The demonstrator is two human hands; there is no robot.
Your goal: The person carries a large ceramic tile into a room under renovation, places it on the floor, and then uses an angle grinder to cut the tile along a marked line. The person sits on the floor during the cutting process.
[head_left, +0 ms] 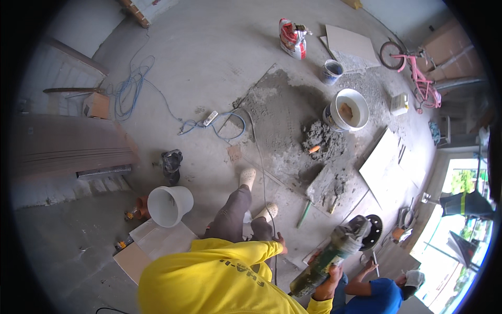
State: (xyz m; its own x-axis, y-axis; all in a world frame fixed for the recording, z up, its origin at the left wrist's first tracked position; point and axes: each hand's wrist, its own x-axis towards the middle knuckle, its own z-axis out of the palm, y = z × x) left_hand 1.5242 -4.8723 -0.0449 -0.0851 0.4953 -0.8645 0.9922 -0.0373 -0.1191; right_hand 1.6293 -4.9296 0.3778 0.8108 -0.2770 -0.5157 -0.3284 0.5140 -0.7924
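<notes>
My right hand (331,277) grips a worn green-and-silver angle grinder (324,261) at the lower right, its black perforated disc (373,231) raised and tilted. My left hand (280,243) shows partly past my yellow sleeve, beside a grey power cord (259,157), with fingers apparently loosely apart. Below me are my beige clogs (247,178). Ahead lies a heap of wet mortar (319,135) with an orange-handled trowel (314,149). A green-handled tool (304,214) lies on the floor.
A co-worker in blue (379,293) crouches at lower right, holding something thin. Buckets (355,110), a sack (293,39), large tiles (381,162) and a pink bicycle (418,78) stand or lie ahead. Blue cable coils (128,89) and a white bucket (170,205) are left.
</notes>
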